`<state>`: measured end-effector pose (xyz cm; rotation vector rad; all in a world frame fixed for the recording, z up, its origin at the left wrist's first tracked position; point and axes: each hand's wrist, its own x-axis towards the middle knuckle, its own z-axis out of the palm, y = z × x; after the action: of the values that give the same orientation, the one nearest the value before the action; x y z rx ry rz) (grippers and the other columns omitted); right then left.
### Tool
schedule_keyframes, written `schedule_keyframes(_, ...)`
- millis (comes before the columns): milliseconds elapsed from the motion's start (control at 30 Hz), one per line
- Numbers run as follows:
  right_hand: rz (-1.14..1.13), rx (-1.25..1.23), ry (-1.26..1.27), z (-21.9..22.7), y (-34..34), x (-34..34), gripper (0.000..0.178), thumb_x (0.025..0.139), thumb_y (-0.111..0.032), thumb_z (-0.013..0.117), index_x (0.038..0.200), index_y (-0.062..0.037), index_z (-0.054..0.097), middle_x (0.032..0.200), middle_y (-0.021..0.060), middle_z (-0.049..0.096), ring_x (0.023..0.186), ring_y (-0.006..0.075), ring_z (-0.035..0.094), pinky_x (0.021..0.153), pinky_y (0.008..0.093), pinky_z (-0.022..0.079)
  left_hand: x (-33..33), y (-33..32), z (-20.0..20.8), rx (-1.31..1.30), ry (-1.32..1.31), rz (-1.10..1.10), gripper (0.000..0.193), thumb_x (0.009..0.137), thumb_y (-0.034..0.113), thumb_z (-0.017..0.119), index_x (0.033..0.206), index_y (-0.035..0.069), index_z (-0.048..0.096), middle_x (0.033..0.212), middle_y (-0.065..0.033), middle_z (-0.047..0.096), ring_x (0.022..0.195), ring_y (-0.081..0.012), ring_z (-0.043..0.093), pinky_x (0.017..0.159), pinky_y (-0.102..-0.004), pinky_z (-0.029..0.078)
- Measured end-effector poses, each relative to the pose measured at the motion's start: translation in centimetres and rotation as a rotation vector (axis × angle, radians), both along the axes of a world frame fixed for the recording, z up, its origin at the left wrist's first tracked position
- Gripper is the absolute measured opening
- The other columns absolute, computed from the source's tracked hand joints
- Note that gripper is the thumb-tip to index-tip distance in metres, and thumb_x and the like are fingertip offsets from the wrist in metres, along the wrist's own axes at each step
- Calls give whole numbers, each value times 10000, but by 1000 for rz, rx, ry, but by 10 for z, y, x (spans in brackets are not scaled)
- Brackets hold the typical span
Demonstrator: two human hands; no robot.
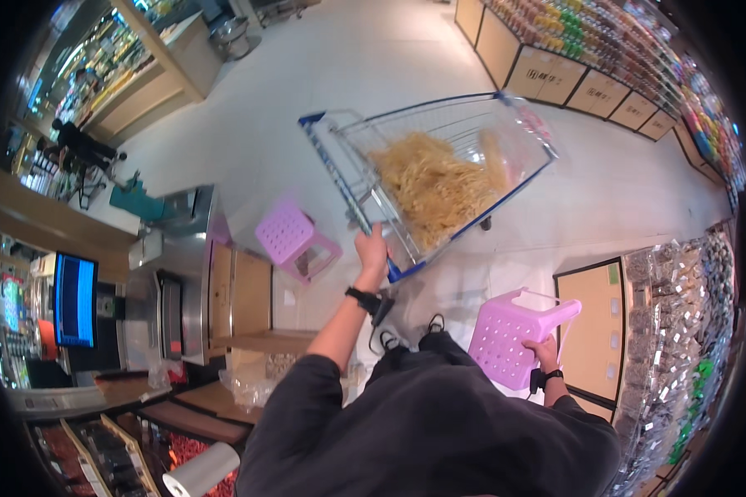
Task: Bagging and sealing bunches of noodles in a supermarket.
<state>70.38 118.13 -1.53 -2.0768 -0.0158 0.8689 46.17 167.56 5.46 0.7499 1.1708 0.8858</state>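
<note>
With fingers wrapped round its handlebar, my left hand [371,253] grips a shopping cart [452,101] that has a metal wire basket and blue trim. A large heap of pale yellow-brown dried food strands [435,186] lies in the cart, with clear plastic film at its far right end. My right hand [544,354] is closed on a pink plastic stool [506,335] with holes in its seat; the stool is tilted at my right side. A second pink stool [288,234] stands on the floor, left of the cart handle.
Shelves of packaged goods [588,37] stand at the far right. Bagged goods fill a wooden display [667,331] close on my right. To my left are a metal counter [195,282], a screen [75,300] and a plastic roll [203,470]. A person [83,147] is at the far left.
</note>
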Motion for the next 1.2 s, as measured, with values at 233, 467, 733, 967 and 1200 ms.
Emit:
schedule_keyframes(233, 34, -4, -49, -34, -4, 36, 632, 582, -78, 904, 1095, 14, 547, 926, 115, 682, 744, 201, 681, 620, 320, 554, 79, -82, -6, -94, -118, 65, 283, 1034, 249, 543, 932, 27, 398, 537, -108, 504, 433, -249, 562, 411, -397, 489)
schedule_keyframes(467, 51, 16, -59, -43, -3, 60, 622, 597, -97, 903, 1090, 18, 542, 936, 114, 674, 754, 198, 671, 619, 326, 547, 173, -137, -26, -226, -254, 8, 325, 1044, 270, 562, 1013, -25, 429, 824, -155, 595, 693, -281, 665, 655, -411, 584)
schedule_keyframes(733, 40, 56, -4, -57, -4, 81, 624, 591, -78, 910, 1083, 19, 539, 953, 115, 678, 800, 223, 676, 725, 358, 570, 204, -161, -18, -240, -330, -484, 211, 1038, 201, 589, 1100, 0, 573, 1070, -110, 682, 923, -219, 692, 878, -330, 555)
schedule_keyframes(967, 66, 25, 53, -64, -7, 94, 589, 608, -49, 896, 1082, 9, 552, 1018, 127, 684, 912, 219, 679, 809, 359, 564, 66, -57, 89, 1325, 649, -561, 511, 767, 242, 838, 1163, 19, 605, 1039, -166, 670, 990, -353, 646, 875, -431, 511)
schedule_keyframes(1200, 246, 86, 114, -72, 37, 104, 595, 618, -31, 883, 1104, 30, 547, 1015, 124, 676, 897, 221, 675, 811, 357, 563, 22, -28, 33, 1195, 1034, -1102, 247, 896, 232, 671, 918, 3, 581, 684, -227, 636, 674, -427, 651, 642, -528, 532)
